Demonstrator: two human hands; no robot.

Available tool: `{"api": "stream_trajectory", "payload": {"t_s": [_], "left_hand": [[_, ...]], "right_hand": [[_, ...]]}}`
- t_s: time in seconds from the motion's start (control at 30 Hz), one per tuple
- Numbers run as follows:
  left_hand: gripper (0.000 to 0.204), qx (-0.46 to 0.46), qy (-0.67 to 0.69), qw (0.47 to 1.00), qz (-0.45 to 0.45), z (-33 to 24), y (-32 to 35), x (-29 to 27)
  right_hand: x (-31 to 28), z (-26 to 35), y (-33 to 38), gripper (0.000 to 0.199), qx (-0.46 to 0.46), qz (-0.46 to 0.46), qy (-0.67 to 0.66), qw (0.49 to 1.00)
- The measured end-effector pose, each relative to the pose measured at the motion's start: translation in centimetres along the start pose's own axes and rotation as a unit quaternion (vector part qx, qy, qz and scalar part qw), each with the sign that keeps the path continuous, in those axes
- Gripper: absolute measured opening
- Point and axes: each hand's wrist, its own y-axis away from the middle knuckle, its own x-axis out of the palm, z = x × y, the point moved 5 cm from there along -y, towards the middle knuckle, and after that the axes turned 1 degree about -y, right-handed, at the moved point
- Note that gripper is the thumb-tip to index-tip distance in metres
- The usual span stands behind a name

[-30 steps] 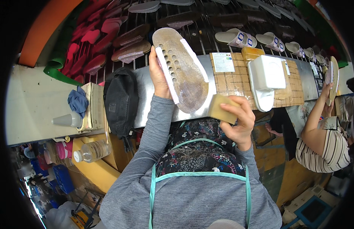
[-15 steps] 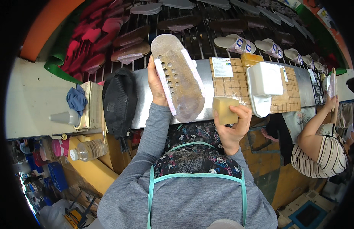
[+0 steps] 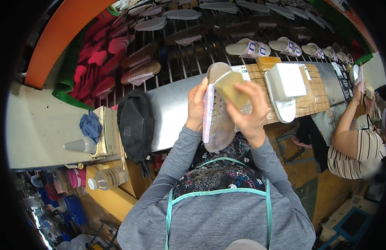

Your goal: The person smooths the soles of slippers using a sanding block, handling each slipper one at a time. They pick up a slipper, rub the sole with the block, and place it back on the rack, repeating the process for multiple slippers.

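My left hand (image 3: 196,106) grips a translucent shoe sole (image 3: 218,121) by its pale pink edge, holding it upright over the metal bench (image 3: 170,112). My right hand (image 3: 250,110) holds a tan rectangular block (image 3: 231,88) and presses it against the upper part of the sole's face. Both grey sleeves rise from the lower edge, above a floral top and teal apron straps.
A black bag (image 3: 136,125) hangs at the bench's left, beside a blue rag (image 3: 91,126) and a white cone (image 3: 79,146). A white box (image 3: 285,83) sits on tan tiles to the right. Several soles lie on the rack (image 3: 188,37) behind. Another person (image 3: 359,141) works at right.
The sole has turned from lying tilted and flat to standing upright, closer to me. My right hand has risen with the block from below the sole onto its face.
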Motion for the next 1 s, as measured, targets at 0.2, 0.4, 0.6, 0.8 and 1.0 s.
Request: {"api": "stream_trajectory", "payload": {"t_s": [0.2,0.4,0.6,0.8,1.0], "left_hand": [[0.036,0.001,0.112,0.990,-0.082,-1.7,-3.6,-2.7],[0.038,0.007,0.120,0.990,-0.080,-2.8,-4.5,-1.7],[0.033,0.073,0.015,0.993,-0.093,-3.1,-4.8,0.9],[0.042,0.117,-0.275,0.951,-0.079,-5.3,-6.6,2.0],[0.037,0.209,-0.474,0.852,-0.083,-6.6,-6.2,5.2]], "right_hand": [[0.1,1.6,5.2,0.045,-0.008,0.147,-0.082,0.986],[-3.0,-0.8,5.1,0.043,0.100,0.019,-0.092,0.991],[-2.0,0.4,6.1,0.049,0.049,0.043,-0.079,0.995],[-2.5,1.1,5.0,0.035,0.037,0.199,-0.143,0.969],[-1.0,2.7,2.7,0.030,-0.136,0.419,0.034,0.897]]}}
